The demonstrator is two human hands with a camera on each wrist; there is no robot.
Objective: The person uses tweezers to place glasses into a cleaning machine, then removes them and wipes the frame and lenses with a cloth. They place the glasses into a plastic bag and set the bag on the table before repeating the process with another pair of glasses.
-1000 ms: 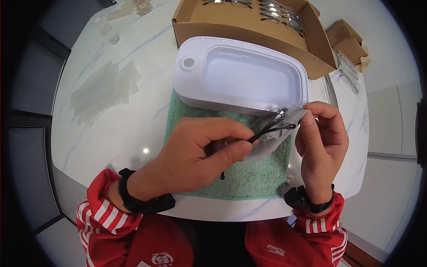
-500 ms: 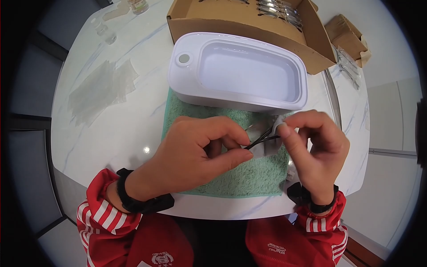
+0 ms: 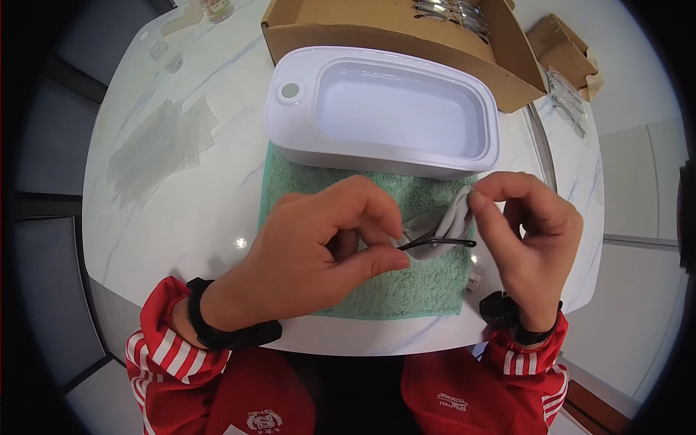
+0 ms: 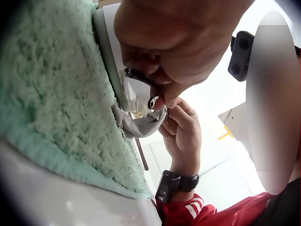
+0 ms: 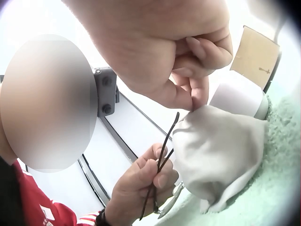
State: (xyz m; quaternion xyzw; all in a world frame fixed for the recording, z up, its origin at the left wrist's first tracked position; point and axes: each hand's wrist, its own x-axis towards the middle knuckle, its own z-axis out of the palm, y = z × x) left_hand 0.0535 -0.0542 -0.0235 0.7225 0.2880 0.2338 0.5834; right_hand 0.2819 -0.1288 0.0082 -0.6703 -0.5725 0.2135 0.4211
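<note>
Dark-framed glasses [image 3: 435, 241] are pinched between thumb and fingers of my left hand [image 3: 326, 246], one temple pointing right. My right hand [image 3: 533, 243] pinches the top of a grey-white cloth [image 3: 455, 217], which hangs beside the lenses. In the right wrist view the cloth [image 5: 218, 150] drapes down from the fingertips, and the crossed temples [image 5: 162, 160] stick out of the left hand [image 5: 141, 186]. The left wrist view shows the cloth [image 4: 143, 126] bunched against the glasses. Part of the lenses is hidden behind the cloth.
A white basin [image 3: 391, 156] stands on a green towel [image 3: 391, 301]. Behind it, a cardboard box [image 3: 348, 36] holds several glasses [image 3: 453, 13]. Clear plastic sleeves [image 3: 163, 148] and small bottles [image 3: 168, 58] lie left; a smaller box [image 3: 562, 54] and wrapped items [image 3: 568, 101] are at right.
The right hand drew in toward the left, then moved back right with the cloth. The glasses turned and sit a little lower, still held by the left hand.
</note>
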